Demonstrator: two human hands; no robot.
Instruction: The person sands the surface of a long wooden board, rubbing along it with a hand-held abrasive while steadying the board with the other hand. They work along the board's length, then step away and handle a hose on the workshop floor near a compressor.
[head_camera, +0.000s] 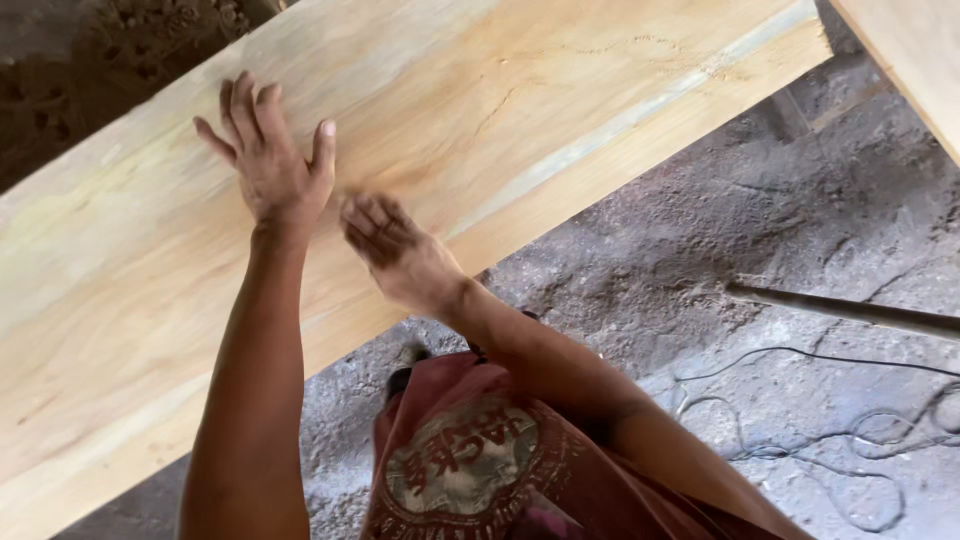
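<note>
Both hands press a pale wooden plank (480, 150) running lengthwise toward the upper right. Left hand (272, 160) lies flat, fingers spread; right hand (395, 250), beside it near the plank's near edge, is blurred, fingers loosely curled, grasping nothing.

There is one view only — a camera worn on the person's head, looking steeply down past the chest and along both outstretched arms. It sits close: the left hand (272, 165) and the right hand (392, 250) fill the middle of the frame over a wide pale wooden plank (560, 110) that crosses the picture slantwise from lower left to upper right. Beyond the plank's near edge the view drops to the dusty grey floor (680, 260) — lower right — where a thin cable (800, 440) lies.
</note>
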